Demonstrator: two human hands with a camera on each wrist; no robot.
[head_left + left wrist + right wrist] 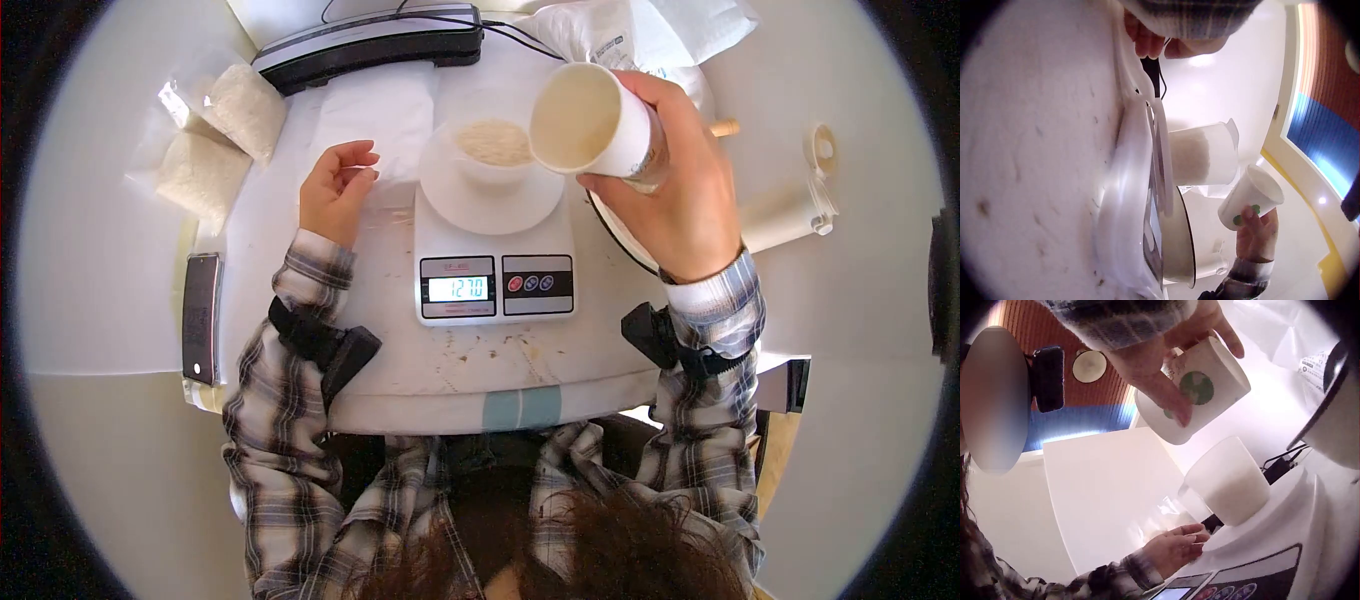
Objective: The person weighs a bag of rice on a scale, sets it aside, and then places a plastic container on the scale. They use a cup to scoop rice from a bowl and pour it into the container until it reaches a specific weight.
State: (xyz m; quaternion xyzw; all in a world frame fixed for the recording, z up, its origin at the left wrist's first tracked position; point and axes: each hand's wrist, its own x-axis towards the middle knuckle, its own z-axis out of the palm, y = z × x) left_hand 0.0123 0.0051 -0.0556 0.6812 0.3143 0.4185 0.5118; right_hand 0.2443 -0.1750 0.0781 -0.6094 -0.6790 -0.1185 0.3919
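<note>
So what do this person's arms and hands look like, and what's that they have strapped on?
The left sleeve and right sleeve are plaid: off-white, black and brown, with some grey-blue. Over the cloth, a left strap and right strap, both black, each bear a black, angular block. The left hand and right hand wear no gloves.

phone [201, 318]: flat at the left side of the table [390, 365] | blue-green strip [522, 408]: on the table's front edge | brown specks [534, 353]: on the table, near its front | black cords [535, 46]: at the table's back | dark thing [940, 285], too hard to tell: well right of the table | round lamp [1090, 366]: high above the table
</note>
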